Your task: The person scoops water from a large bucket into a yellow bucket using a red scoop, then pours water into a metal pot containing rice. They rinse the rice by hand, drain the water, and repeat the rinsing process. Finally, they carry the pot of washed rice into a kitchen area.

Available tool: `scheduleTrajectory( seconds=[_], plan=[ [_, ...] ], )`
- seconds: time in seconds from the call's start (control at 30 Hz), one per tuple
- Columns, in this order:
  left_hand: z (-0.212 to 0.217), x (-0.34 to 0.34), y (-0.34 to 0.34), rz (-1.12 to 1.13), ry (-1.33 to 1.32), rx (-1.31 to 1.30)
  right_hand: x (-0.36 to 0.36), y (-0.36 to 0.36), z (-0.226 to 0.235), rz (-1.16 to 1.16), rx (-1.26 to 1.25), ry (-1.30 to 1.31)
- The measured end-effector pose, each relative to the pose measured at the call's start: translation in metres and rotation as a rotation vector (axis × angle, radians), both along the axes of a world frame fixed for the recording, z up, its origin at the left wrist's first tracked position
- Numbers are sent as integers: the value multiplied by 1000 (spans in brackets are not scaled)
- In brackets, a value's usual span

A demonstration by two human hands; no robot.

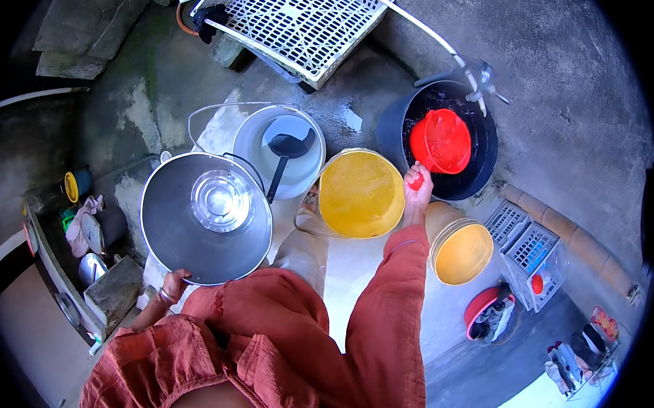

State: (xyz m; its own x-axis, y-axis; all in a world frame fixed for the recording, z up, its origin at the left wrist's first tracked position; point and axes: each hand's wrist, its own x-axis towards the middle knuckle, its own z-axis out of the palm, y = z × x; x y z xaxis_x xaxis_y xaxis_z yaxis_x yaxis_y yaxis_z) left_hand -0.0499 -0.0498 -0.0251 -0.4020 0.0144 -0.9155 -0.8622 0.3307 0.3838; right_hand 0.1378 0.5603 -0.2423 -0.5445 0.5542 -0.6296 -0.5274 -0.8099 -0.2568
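My right hand grips the handle of a red plastic scoop, which sits over the dark water barrel at the upper right. My left hand holds the near rim of a large steel pot, tilted so its shiny inside faces me. Between the two stands a yellow bucket full of water. Behind the steel pot is a white bucket with a black ladle in it.
A second, smaller yellow bucket lies beside my right arm. White plastic crates and a tap pipe are at the back. Small baskets and a red basin sit at right; pots fill a ledge at left.
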Motion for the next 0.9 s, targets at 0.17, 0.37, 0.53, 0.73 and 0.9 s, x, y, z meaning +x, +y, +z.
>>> scheduleTrajectory(
  seconds=[0.17, 0.37, 0.53, 0.73, 0.9],
  plan=[
    [5, 2, -1, -21, -2, 26, 30, -40, 50, 31, 139, -112],
    [3, -2, -4, -39, -32, 68, 74, -115, 131, 60, 252, -279],
    [12, -5, 3, -70, -51, 112, 116, -181, 161, 121, 257, -406],
    [2, -5, -18, -91, -41, 169, 146, -243, 153, 153, 161, -586],
    [-8, -10, -33, -114, -61, 174, 162, -276, 125, 161, 181, -809]
  ],
)
